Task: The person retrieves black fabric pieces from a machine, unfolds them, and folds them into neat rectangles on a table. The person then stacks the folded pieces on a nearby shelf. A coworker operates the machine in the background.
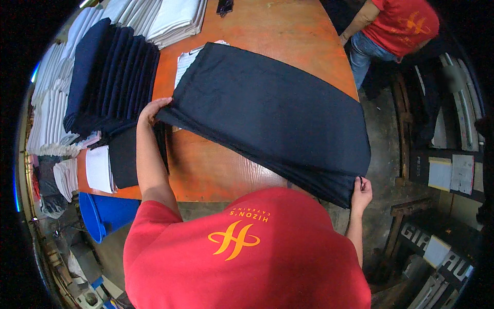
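Note:
A large dark folded cloth (270, 112) lies slantwise over the orange wooden table, its near edge lifted between my two hands. My left hand (154, 110) pinches the cloth's left near corner, beside the stack of dark cloths. At the right near corner, past the table's edge, my right hand (362, 191) grips the cloth between thumb and fingers. Papers bearing writing (185, 63) stick out from under the cloth's upper left side. Loose folds run along the near edge from one hand to the other.
Folded navy cloths (115, 73) and white cloths (175, 19) are stacked at the left of the table (247, 162). A blue plastic bin (110, 214) stands below its near left edge. Another person (401, 27) is at the far right, near dark cases (418, 170).

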The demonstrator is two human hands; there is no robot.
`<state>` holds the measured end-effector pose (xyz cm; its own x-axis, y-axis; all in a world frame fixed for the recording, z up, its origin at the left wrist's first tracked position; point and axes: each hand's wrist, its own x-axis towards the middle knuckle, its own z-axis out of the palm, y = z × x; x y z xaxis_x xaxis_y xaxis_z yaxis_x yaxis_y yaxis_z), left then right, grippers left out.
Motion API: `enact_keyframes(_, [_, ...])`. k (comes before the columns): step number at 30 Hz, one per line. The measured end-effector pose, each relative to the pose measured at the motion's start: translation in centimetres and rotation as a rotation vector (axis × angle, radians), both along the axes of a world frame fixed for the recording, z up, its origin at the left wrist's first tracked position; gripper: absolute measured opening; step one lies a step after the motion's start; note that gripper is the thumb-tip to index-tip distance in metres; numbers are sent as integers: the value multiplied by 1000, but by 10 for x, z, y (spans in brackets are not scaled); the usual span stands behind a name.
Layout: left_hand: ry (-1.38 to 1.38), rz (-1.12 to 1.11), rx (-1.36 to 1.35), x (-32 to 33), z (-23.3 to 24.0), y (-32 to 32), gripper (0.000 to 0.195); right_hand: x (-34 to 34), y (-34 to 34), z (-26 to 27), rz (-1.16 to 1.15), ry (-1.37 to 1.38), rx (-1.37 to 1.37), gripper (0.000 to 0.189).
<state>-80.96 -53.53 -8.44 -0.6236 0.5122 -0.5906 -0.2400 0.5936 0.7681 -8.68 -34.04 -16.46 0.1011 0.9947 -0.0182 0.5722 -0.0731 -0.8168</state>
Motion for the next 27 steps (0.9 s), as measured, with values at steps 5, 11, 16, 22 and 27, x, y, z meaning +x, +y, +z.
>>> enact_keyframes(5, [152,-262,-199,9,4,-11,24,-2,0,-2,-29,-43,65,18])
enact_keyframes(11, [297,-538,-265,17,-11,-33,19,0,1,-5,-35,-12,19,19])
enact_keyframes(16, [271,-192,-219,8,-18,-43,16,2,1,-9,-23,-68,70,21])
enact_keyframes(22, [727,-137,192,10,-13,-15,31,0,-2,-3,-6,-91,68,21])
enact_keyframes(27, [419,-207,66,-12,-8,14,32,-2,-2,0,-8,-74,51,20])
